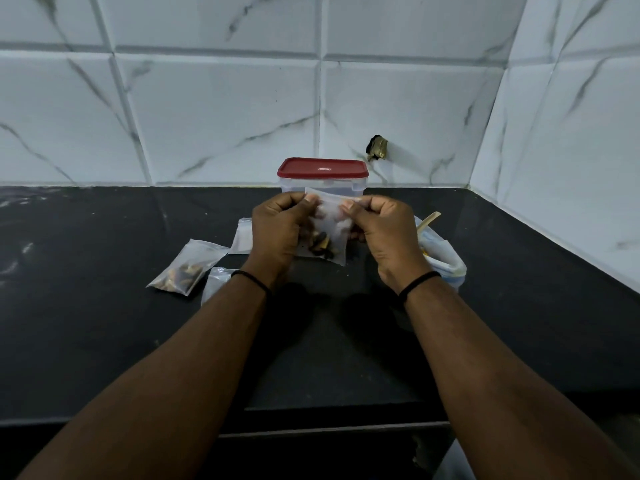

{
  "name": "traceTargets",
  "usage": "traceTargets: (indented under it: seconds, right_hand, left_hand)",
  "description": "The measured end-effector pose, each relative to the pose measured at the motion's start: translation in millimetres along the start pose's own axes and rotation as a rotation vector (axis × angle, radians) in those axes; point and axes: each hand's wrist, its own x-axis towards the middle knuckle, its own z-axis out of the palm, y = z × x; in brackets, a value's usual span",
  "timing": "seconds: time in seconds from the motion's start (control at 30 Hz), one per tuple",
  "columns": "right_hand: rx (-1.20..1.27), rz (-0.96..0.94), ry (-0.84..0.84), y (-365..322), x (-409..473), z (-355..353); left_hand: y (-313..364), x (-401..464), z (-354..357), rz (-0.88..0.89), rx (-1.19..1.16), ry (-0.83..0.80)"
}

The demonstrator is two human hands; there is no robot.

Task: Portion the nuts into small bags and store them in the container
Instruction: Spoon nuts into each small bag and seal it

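Both hands, left hand (277, 230) and right hand (384, 233), pinch the top of a small clear plastic bag (329, 233) holding dark nuts, above the black desk (104, 341). Another filled clear bag (185, 268) lies toward the desk's left. Farther back, near the wall edge, stands a clear red-lidded container (322, 174).

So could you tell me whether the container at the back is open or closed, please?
Closed: the red lid sits flat over the whole rim of the clear container.
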Motion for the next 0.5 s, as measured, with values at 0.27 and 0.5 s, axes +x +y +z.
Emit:
traceTargets:
  seconds: [0.27,0.5]
  right_hand:
    - [0.054,0.109,-0.051,-14,-38,7]
    - [-0.165,0.395,-0.215,-17,-67,15]
  left_hand:
    - [16,-27,-10,-0.05,0.046,0.095]
    - [26,-51,-84,-0.008,1.389,-0.035]
